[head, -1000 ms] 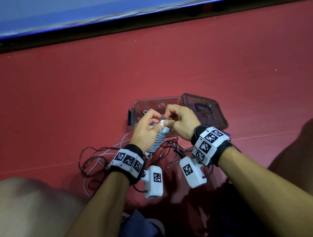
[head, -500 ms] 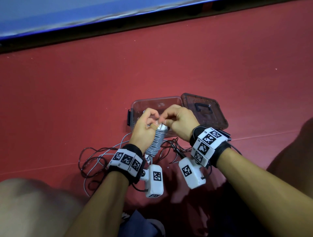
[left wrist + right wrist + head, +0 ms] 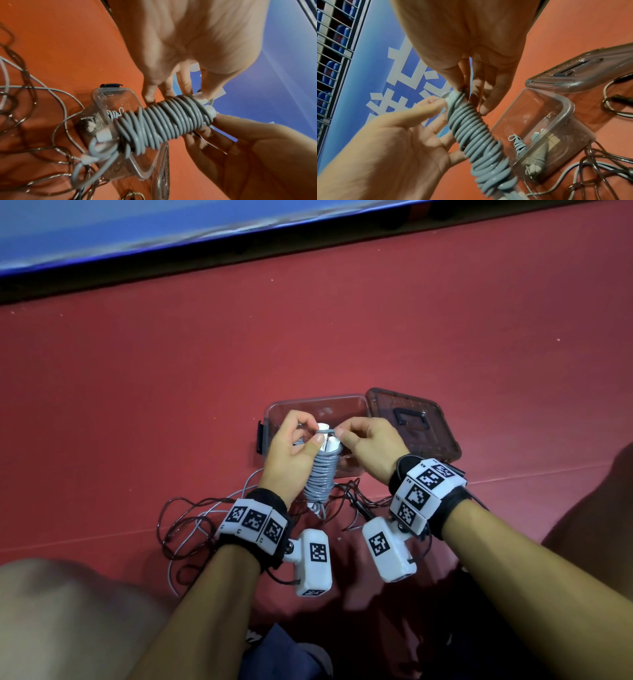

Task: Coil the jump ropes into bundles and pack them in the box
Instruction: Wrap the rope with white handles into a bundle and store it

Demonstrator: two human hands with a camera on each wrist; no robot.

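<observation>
A grey jump rope bundle [image 3: 321, 474], wound round its white handles, is held nearly upright over the clear plastic box [image 3: 274, 410]. My left hand [image 3: 312, 433] grips the bundle's upper part, thumb against the handle tops. My right hand [image 3: 343, 437] pinches a grey loop of the rope stretched across those tops. In the left wrist view the bundle [image 3: 163, 121] lies between the left hand [image 3: 176, 97] above and the right hand [image 3: 231, 142] below. In the right wrist view another coiled grey bundle [image 3: 537, 152] lies inside the box [image 3: 563, 106], behind the held bundle [image 3: 471, 129].
The box's tinted lid [image 3: 411, 422] lies open to the right of the box. Loose dark and grey ropes [image 3: 185, 525] are tangled on the red floor near my left wrist and under both hands. A blue barrier [image 3: 137, 231] runs along the far edge.
The bundle has swung from slanted to nearly upright and risen a little. My right hand has drawn a rope loop across the white handle tops, while the left keeps its grip.
</observation>
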